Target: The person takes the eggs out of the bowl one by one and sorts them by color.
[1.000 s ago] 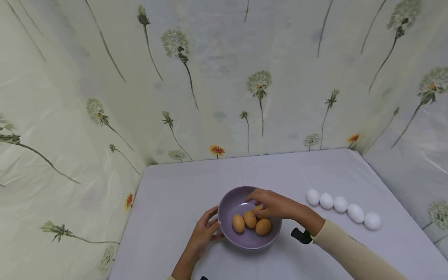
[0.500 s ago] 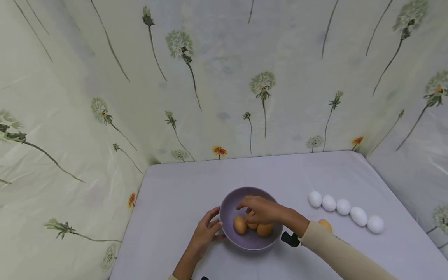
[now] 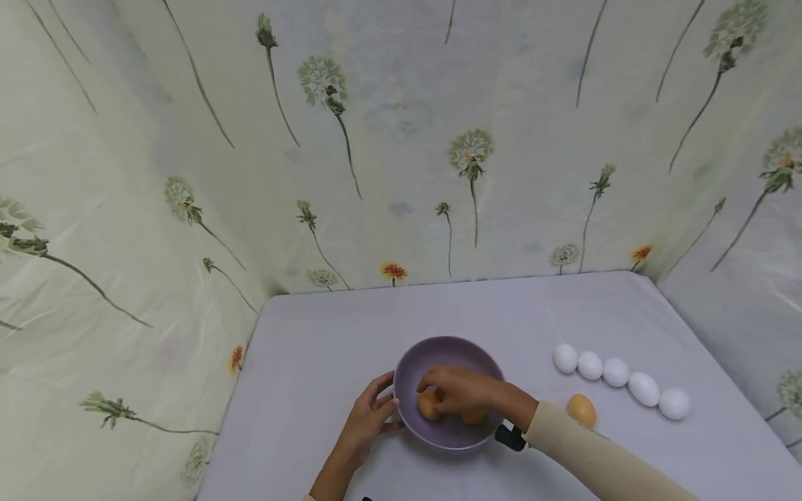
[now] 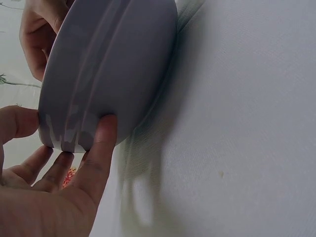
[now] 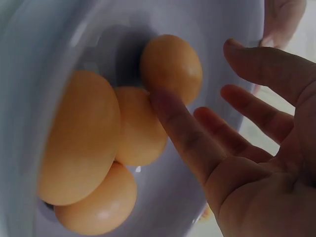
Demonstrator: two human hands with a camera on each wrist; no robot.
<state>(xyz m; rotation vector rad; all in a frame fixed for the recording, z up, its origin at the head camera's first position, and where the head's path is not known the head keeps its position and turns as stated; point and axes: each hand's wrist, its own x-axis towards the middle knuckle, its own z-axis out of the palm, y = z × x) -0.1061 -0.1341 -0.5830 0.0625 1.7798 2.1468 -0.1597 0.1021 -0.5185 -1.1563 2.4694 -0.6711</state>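
In the head view, the left hand (image 3: 368, 421) gripped the left side of the purple bowl (image 3: 447, 349), the right hand (image 3: 462, 390) hung inside over brown eggs (image 3: 427, 406), and a lone egg (image 3: 581, 410) lay outside to the right. In the left wrist view, fingers (image 4: 101, 143) pressed the outer wall; a slack hold might have let the bowl slide. In the right wrist view, the right hand was spread, gripping nothing, a fingertip (image 5: 170, 106) at the leftmost egg (image 5: 173, 64), which a glancing poke might have rolled against the others.
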